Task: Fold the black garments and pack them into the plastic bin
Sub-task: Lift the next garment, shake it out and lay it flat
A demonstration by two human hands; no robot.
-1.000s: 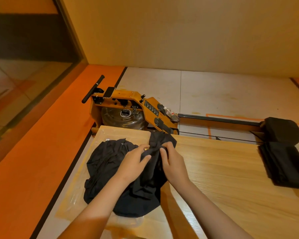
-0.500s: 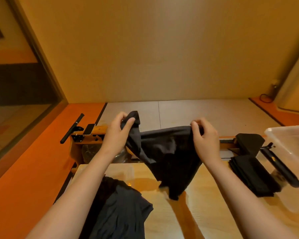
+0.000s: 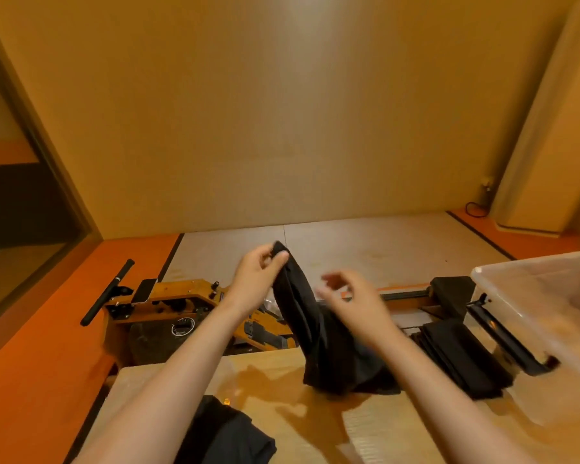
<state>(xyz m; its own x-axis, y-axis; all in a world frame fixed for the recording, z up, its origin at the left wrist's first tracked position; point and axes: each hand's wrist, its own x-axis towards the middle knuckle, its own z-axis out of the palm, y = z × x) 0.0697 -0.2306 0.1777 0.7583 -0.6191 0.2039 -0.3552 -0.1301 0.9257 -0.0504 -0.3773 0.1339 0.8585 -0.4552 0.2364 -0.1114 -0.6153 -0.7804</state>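
My left hand [image 3: 260,274] pinches one top corner of a black garment [image 3: 318,336] and holds it up; the cloth hangs down and its lower end bunches on the wooden table [image 3: 315,426]. My right hand [image 3: 352,296] is blurred beside the cloth with loosely curled fingers and holds nothing. A heap of unfolded black garments [image 3: 228,433] lies at the near left of the table. A folded black stack [image 3: 462,358] lies to the right, next to the clear plastic bin [image 3: 543,296] with its black latch handle [image 3: 506,339].
Beyond the table's far edge stands a wooden rowing machine [image 3: 181,303] with a black handle bar [image 3: 109,293] and a black seat [image 3: 449,293]. An orange floor strip [image 3: 31,346] runs along the left, a plain wall behind.
My right hand has let go of its corner of the garment. The cloth, held spread between both hands before, now hangs from my left hand alone and has dropped onto the table.
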